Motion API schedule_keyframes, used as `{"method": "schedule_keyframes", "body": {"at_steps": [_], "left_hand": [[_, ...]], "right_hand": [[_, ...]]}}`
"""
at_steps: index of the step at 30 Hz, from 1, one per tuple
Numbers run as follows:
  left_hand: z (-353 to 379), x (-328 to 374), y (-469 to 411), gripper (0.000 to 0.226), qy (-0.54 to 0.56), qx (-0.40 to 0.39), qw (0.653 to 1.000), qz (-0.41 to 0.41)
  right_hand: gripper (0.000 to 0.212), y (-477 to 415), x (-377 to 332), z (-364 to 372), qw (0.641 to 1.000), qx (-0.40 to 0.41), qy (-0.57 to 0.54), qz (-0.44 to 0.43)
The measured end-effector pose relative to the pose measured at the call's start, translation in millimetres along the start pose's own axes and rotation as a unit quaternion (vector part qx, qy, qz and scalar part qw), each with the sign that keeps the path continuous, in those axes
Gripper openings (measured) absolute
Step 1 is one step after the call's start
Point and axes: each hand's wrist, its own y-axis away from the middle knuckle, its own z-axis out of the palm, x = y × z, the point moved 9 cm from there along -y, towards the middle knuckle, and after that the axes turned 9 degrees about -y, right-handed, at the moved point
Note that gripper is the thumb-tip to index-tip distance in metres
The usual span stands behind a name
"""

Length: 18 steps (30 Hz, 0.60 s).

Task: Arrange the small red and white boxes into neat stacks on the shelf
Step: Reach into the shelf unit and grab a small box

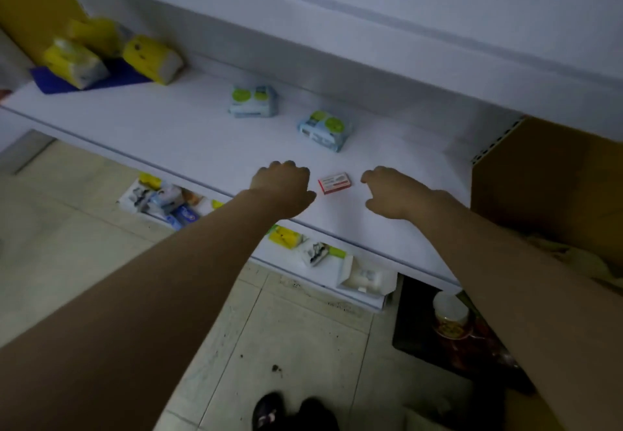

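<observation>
One small red and white box (pixel 334 182) lies flat on the white shelf (pixel 168 134), near its front edge. My left hand (pixel 282 189) hovers just left of the box with its fingers curled under, and whatever lies beneath them is hidden. My right hand (pixel 392 194) is just right of the box, fingers loosely curled, holding nothing that I can see. Neither hand touches the box.
Two blue wipe packs (pixel 253 101) (pixel 324 129) lie further back on the shelf. Yellow tissue packs (pixel 151 58) sit at the far left. A brown cardboard box (pixel 546 187) stands at the right. A lower shelf (pixel 364 302) holds mixed packets and an open white carton (pixel 366 279).
</observation>
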Motion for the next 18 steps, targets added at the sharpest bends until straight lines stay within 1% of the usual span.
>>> {"method": "schedule_keyframes", "body": {"at_steps": [6,8,11,13,15,18], "left_hand": [[54,-15,-49,0.045,-0.004,-0.003,1.0,-0.015],[68,-19,-62,0.045,-0.001,-0.004,1.0,-0.02],[84,-24,-78,0.045,0.002,0.003,1.0,-0.016],[91,-28,-84,0.045,0.003,0.009,1.0,-0.018],[98,-32,-89,0.045,0.009,0.012,1.0,-0.022],[106,-37,-93,0.046,0.017,0.013,0.999,-0.024]], "right_hand": [[0.041,-77,11,41,0.999,0.004,0.032,-0.023],[0.049,-98,13,57,0.999,-0.003,0.042,-0.033],[0.067,-122,16,79,0.998,-0.016,0.051,-0.042],[0.072,-133,18,87,0.997,-0.009,0.057,-0.045],[0.067,-144,18,87,0.996,0.02,0.07,-0.047],[0.044,-153,15,85,0.995,0.049,0.082,-0.036]]}}
